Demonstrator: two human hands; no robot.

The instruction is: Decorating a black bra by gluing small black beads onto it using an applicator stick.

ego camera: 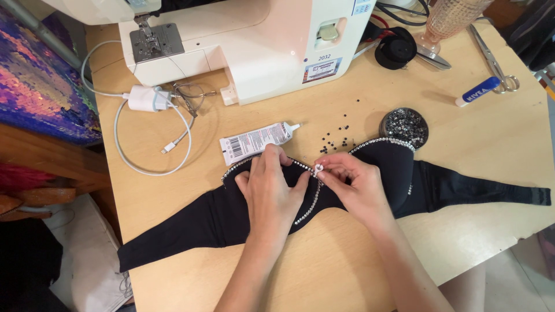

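Table: light wooden top (462,133)
On it: black bra (219,216), glue tube (254,141), sewing machine (243,40), white charger (144,98), bead tin (403,126), scissors (491,58)

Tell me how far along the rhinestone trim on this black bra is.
Done: rhinestone rows edge both cups of the black bra. In hand: right hand pinches a small white piece at the centre; left hand steadies the cup. Left: side bands bare; loose stones and full tin remain.

A garment (439,188) lies across the near table (491,133); glue tube (254,141) just behind it, sewing machine (248,46) farther back
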